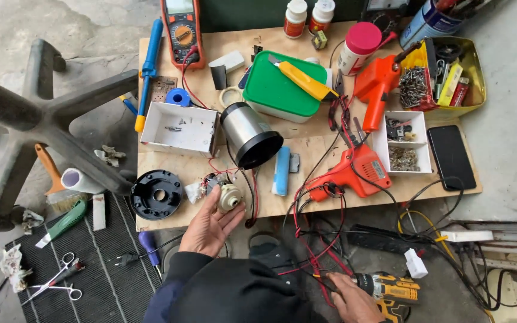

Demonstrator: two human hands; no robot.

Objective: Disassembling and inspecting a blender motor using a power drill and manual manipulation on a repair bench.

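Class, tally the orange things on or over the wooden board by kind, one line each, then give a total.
Orange pistol-shaped soldering guns: 2
Orange-framed multimeter: 1
Total: 3

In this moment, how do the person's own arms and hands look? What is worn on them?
Both hands are bare: no gloves, and no rings or watch that I can make out. The left hand comes out of a dark, nearly black sleeve with a loose cuff, and a strip of blue fabric shows at its lower edge. The right hand shows bare at the wrist, next to the same dark garment.
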